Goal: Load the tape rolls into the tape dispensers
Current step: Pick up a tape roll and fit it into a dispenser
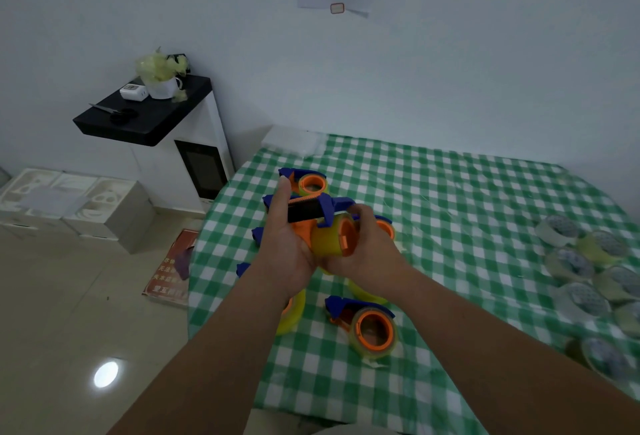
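Note:
Above the table I hold a blue and orange tape dispenser (320,208). My left hand (285,244) grips its body from the left. A yellowish tape roll (329,239) sits on the dispenser's orange hub, and my right hand (367,251) wraps around that roll from the right. Several other dispensers lie on the checked cloth: one with tape (369,325) in front, one (308,181) behind my hands, others half hidden under my arms. Several loose tape rolls (585,263) are heaped at the right edge.
The round table (467,213) wears a green and white checked cloth. A white cabinet with a black top (152,112) stands at the left, carrying scissors and a mug. White foam boxes (69,202) and a red sign (173,272) lie on the floor.

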